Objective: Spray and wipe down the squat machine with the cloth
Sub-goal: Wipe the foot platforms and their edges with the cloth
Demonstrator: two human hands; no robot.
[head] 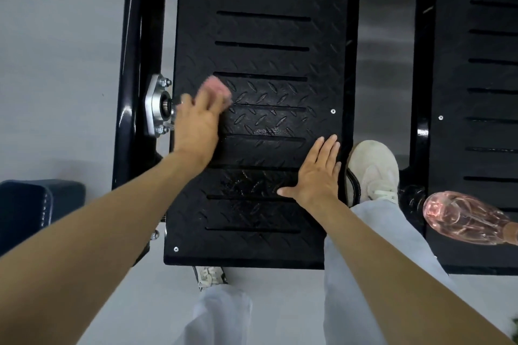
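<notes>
Presses a pink cloth [217,89] onto the black footplate [266,36] with the left hand [196,123], fingers stretched fairly straight over it, all blurred. Cloth at the plate's left edge, about halfway along, just beside a silver bearing bracket [155,105] bolted to the black frame post [134,22]. Long axis of the plate running straight away from the body, slots lying across it, diamond tread between them. Rests the right hand [316,173] flat on the near right part of the plate, fingers spread, holding nothing. Wet smear [266,131] between the two hands. White shoe [372,171] just right of the plate. Pink spray bottle [462,218] lying on a second footplate [482,78] farther right. Blue padded seat [28,204] at lower left.
</notes>
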